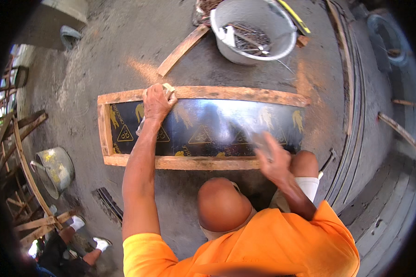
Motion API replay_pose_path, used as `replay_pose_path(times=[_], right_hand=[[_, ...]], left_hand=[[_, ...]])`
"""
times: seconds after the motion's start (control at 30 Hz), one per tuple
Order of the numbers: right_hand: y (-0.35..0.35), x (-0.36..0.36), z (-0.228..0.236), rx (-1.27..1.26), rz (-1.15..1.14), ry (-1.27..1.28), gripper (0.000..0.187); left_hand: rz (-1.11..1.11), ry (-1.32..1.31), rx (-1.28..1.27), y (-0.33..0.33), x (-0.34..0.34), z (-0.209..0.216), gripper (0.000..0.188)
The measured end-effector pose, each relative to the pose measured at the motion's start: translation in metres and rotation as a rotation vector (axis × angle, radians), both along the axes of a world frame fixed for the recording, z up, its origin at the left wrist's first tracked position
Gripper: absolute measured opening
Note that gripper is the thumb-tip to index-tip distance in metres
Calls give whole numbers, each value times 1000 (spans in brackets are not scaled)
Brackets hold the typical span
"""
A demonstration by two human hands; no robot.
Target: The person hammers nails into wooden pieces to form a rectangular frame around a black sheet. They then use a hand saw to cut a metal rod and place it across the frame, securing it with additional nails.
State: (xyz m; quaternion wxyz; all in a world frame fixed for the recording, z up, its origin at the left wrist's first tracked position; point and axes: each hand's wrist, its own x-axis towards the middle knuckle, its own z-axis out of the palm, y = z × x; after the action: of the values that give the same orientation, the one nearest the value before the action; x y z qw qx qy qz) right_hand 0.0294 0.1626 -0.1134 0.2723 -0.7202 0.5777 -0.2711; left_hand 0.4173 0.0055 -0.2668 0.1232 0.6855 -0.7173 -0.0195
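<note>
In front of my knees lies a black, glossy plywood panel point(203, 124) with yellow printing. Timber strips point(235, 93) edge its far, near and left sides. My left hand point(158, 102) is closed at the far strip, left of its middle, and a small pale piece point(169, 87) shows at its fingers. Some pale material also shows beside the left wrist. Over the panel's near right part, my right hand point(275, 159) is closed round a greyish thing point(262, 144), too smeared by motion to name.
Beyond the panel stands a grey bucket point(224, 51) of nails and tools, with a loose timber piece point(182, 50) alongside. A hammer-like tool point(328, 161) lies right of my knee, near long rods point(353, 92). At left are a stained bucket point(55, 168), stacked timber and another person's legs point(71, 235).
</note>
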Motion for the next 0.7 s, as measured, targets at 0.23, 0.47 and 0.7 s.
replay_pose_path(times=[0.23, 0.47, 0.7], right_hand=[[95, -233, 110, -430, -596, 624, 52], [277, -393, 81, 88, -1068, 626, 47], [412, -406, -42, 576, -1082, 691, 53]], left_hand=[[-118, -76, 38, -12, 8, -11, 29], [1, 257, 243, -14, -28, 39, 58], [-567, 684, 368, -36, -237, 128, 56]])
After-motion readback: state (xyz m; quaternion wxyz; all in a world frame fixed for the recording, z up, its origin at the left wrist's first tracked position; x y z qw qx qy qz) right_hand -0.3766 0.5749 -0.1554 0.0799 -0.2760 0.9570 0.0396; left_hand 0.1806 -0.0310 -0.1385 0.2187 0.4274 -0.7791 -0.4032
